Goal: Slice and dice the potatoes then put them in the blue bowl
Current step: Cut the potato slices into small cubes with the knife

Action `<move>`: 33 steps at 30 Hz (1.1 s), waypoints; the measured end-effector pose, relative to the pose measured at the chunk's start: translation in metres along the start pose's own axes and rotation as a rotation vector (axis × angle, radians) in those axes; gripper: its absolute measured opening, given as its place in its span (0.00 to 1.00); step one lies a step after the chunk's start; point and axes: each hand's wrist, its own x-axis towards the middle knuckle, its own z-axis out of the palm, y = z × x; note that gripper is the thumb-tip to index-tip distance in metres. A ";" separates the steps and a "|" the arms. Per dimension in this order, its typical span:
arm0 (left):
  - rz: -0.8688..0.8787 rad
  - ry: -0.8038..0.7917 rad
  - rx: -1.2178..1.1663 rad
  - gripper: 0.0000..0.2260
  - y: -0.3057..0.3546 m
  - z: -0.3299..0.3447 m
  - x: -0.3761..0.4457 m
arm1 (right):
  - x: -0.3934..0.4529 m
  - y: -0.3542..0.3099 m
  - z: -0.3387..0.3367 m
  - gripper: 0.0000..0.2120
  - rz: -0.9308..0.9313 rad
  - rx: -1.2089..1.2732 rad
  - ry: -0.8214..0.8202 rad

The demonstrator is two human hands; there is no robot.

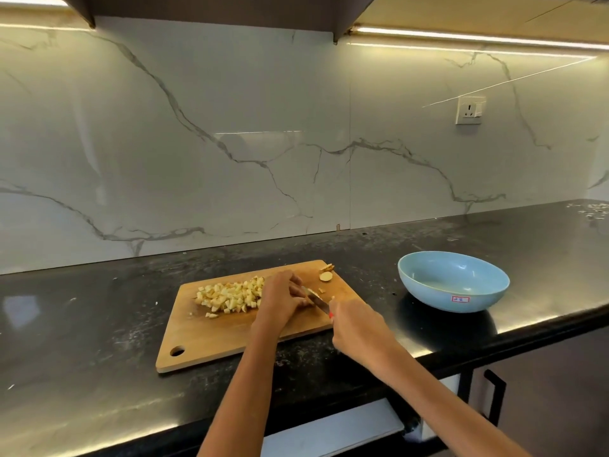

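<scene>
A wooden cutting board point(237, 338) lies on the black counter. A pile of diced potato point(227, 295) covers its far left part. My left hand point(282, 296) is curled over a potato piece just right of the pile; the piece itself is hidden under the fingers. My right hand point(354, 324) grips a knife point(317, 300) with a red handle, its blade touching the fingers of my left hand. Two potato end pieces point(326, 275) lie at the board's far right corner. The blue bowl point(453, 281) stands to the right of the board with nothing in it.
The black counter point(99, 324) runs along a marble wall with a socket point(469, 109). The counter's front edge passes under my right forearm. A dark cabinet with a handle point(496, 400) sits below right. Small scraps lie at the far right of the counter point(593, 209).
</scene>
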 end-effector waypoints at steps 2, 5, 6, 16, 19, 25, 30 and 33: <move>-0.007 0.001 0.006 0.13 0.001 0.000 0.000 | 0.000 -0.001 0.002 0.12 0.001 0.009 -0.010; 0.000 -0.003 0.009 0.12 0.001 0.001 0.000 | 0.000 -0.002 0.003 0.12 -0.015 -0.012 -0.006; 0.001 -0.006 0.008 0.12 0.001 0.001 -0.001 | 0.002 -0.003 0.004 0.13 -0.020 -0.021 -0.009; -0.002 -0.016 -0.009 0.11 0.004 0.001 -0.004 | 0.000 -0.003 0.007 0.16 -0.017 -0.007 -0.053; -0.007 -0.017 -0.007 0.11 0.004 0.000 -0.005 | -0.002 -0.001 0.008 0.16 -0.015 0.005 -0.042; -0.024 0.000 -0.048 0.10 0.004 -0.002 -0.003 | 0.007 0.011 0.011 0.15 -0.019 0.002 0.073; 0.003 0.117 -0.118 0.16 0.010 -0.005 -0.001 | 0.009 0.022 0.009 0.13 -0.136 -0.119 0.213; 0.094 0.037 -0.073 0.19 0.016 -0.003 -0.004 | 0.011 0.025 0.009 0.12 -0.184 -0.165 0.251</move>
